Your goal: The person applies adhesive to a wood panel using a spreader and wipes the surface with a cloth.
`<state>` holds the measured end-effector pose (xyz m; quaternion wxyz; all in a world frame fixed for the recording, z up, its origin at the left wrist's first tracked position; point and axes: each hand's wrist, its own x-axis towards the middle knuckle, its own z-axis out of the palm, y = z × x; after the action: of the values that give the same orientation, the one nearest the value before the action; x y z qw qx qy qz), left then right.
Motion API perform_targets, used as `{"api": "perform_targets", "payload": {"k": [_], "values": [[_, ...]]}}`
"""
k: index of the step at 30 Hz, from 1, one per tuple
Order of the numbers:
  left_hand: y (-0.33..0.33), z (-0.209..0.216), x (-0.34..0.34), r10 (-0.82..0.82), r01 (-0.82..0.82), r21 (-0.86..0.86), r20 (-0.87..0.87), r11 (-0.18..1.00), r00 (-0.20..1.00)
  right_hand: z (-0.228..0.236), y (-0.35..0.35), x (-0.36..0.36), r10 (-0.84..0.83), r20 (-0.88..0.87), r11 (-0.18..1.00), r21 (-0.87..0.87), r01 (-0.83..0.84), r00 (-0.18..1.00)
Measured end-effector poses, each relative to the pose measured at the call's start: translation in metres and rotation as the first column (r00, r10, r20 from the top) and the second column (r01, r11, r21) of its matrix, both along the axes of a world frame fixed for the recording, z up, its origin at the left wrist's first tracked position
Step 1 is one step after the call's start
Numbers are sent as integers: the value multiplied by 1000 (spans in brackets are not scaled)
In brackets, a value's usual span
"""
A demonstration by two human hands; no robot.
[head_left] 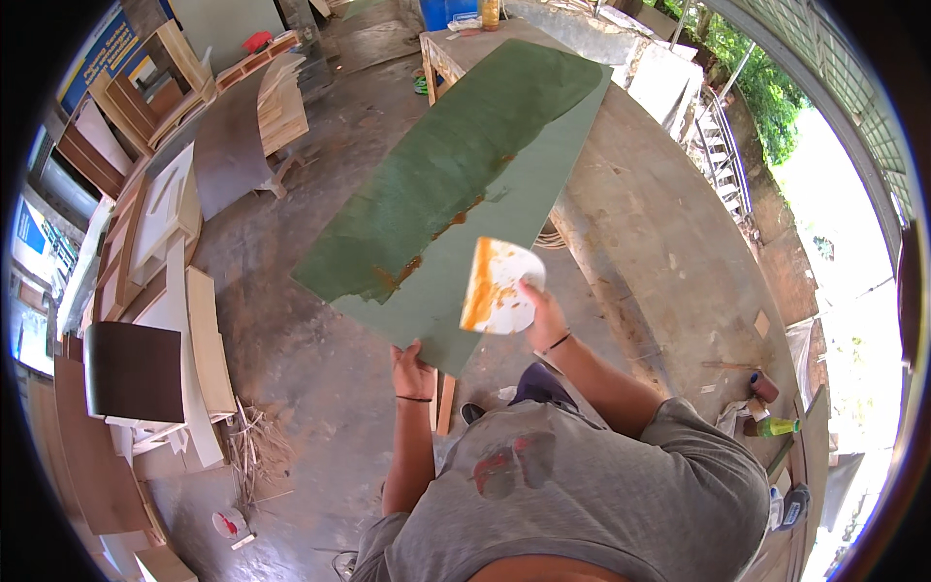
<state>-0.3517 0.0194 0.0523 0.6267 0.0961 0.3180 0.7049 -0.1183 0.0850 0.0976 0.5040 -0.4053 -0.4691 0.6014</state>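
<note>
A long green sheet (427, 291) slants away in front of me, its far part by a worktable. A darker, wet-looking coat (441, 175) covers its left and far portion, with orange-brown glue-like streaks (396, 275) along the ragged border. At the sheet's near edge, my left hand (412, 373) is closed on it, thumb on top. My right hand (545, 318) grips a white, rounded flat spreader (506, 284) by its curved side. Orange-yellow paste smears the spreader's face and straight left edge. It is held over the sheet's right edge; whether it touches cannot be seen.
Behind the sheet stands the worktable (456, 53) with a bottle (490, 14) on it. Wooden frames and boards (199, 339) are stacked along the left. A small white tub (229, 524) stands on the floor at lower left. A green bottle (776, 427) lies at right.
</note>
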Motion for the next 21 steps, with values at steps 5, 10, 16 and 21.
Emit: {"api": "perform_targets", "payload": {"k": [5, 10, 16, 21], "values": [[23, -15, -67, 39, -46, -74, -93, 996, 995, -6, 82, 35, -325, -501, 904, -415, 107, 802], [42, -4, -127, -62, 42, -143, -139, 989, 988, -17, 172, 49, -404, -453, 868, -465, 176, 795], [75, 0, -197, -65, -72, -515, -242, 854, 968, -82, 263, 62, -545, -447, 806, -513, 296, 709], [97, -19, -237, -22, -564, -456, -790, 688, 613, -61, 288, 46, -493, -590, 837, -522, 164, 639]]}}
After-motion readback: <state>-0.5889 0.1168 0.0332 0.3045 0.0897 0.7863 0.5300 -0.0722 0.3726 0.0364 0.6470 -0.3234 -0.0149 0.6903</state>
